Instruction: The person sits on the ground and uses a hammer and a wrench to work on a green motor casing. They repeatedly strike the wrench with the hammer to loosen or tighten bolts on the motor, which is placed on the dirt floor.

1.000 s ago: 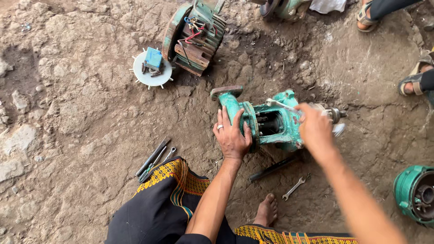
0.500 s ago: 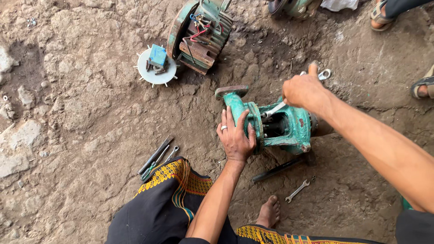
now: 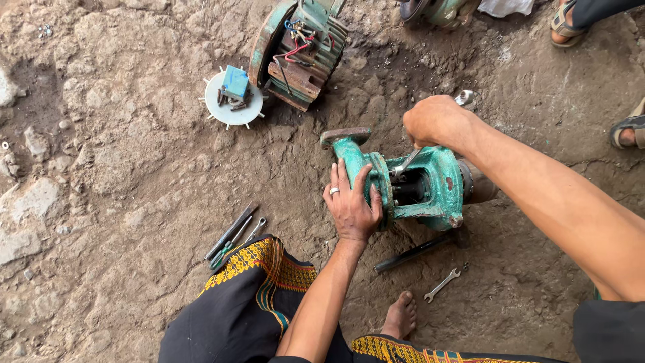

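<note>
A green cast-metal pump body [image 3: 430, 185] lies on its side on the dirt ground. My left hand [image 3: 351, 204], with a ring on one finger, grips the pump's flanged left end. My right hand [image 3: 435, 121] is closed around a metal wrench [image 3: 405, 162]. One wrench end pokes out behind the fist, the other reaches down into the pump's open middle.
A green electric motor [image 3: 295, 44] with exposed wires lies at the top, a white fan disc [image 3: 233, 101] with a blue box beside it. Several hand tools [image 3: 232, 233] lie by my knee. A dark bar [image 3: 420, 249] and small spanner [image 3: 441, 285] lie under the pump. Other people's sandalled feet [image 3: 628, 131] at right.
My right hand moved from the pump's right end up above it with the wrench, then lowered the wrench tip into the pump's opening. My left hand stayed on the flange.
</note>
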